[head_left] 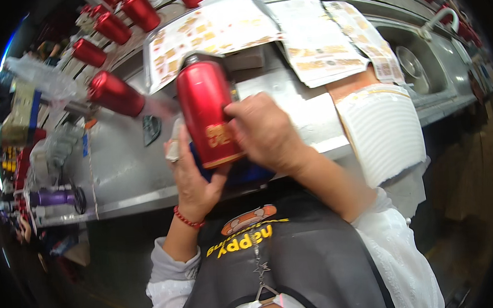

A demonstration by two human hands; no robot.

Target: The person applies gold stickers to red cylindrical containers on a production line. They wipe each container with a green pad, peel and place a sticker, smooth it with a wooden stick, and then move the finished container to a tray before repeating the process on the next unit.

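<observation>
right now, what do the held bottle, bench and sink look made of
Bottle: maybe metal under glossy red paint, from its bright highlights; plastic possible.
Bench: likely stainless steel, grey with a soft sheen.
Sink: seemingly the same, by its shiny grey walls.

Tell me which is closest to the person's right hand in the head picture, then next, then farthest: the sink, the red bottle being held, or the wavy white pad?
1. Red bottle: touching the right hand, on its left.
2. Wavy white pad: to the right.
3. Sink: farther right, beyond the pad.
</observation>
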